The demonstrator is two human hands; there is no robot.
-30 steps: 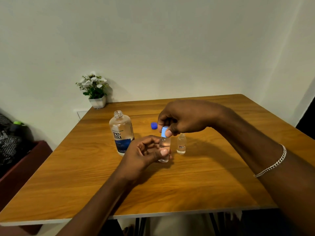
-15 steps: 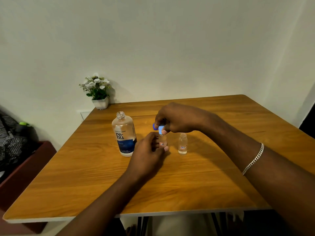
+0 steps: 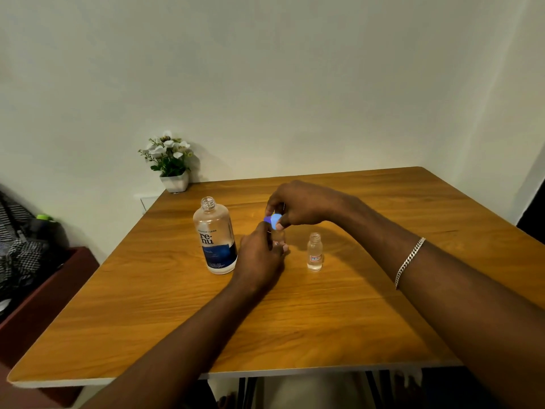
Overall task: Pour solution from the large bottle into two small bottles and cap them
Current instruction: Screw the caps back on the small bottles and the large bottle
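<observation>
Wood table: warm orange-brown grain top [image 3: 324, 320] with a pale edge, set into a room corner.
Room: plain off-white wall [image 3: 295, 84]; a white-flowered plant [image 3: 172, 163] in a white pot at the table's far left corner; a dark red box [image 3: 44, 290] holding checked cloth [image 3: 23, 255] left of the table.
Large bottle [image 3: 216, 240]: clear, uncapped, upright on the table, with a blue-and-white label, just left of both hands.
Held small bottle [image 3: 277, 242]: clear, red-marked label, mostly hidden by fingers; its base is hidden.
Light blue cap [image 3: 276, 221]: sits at that bottle's neck.
Left grip [image 3: 259, 255]: fingers curled round the held small bottle.
Right grip [image 3: 300, 206]: comes from above, thumb and fingers pinching the light blue cap.
Darker blue cap [image 3: 267, 220]: partly hidden just behind the fingers.
Second small bottle [image 3: 314, 252]: clear, uncapped, upright on the table, right of the held one and apart from both hands.
Bracelet [image 3: 410, 261]: silver chain on the right wrist.
</observation>
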